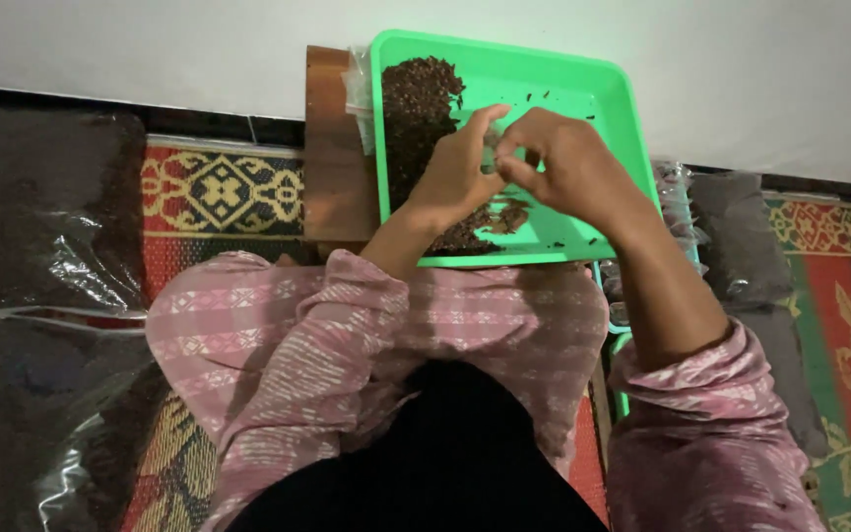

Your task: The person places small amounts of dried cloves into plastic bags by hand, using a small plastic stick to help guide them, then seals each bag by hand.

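Over the green tray (603, 108), your left hand (455, 172) and right hand (568, 163) meet, fingertips pinched on something small; can't tell what. Dark dried bits (416, 108) piled beneath.

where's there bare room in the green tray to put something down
The green tray is bare on its right half, between the dark pile and the right wall, above the right hand. The left half is crowded by the pile, the left hand and a small heap.
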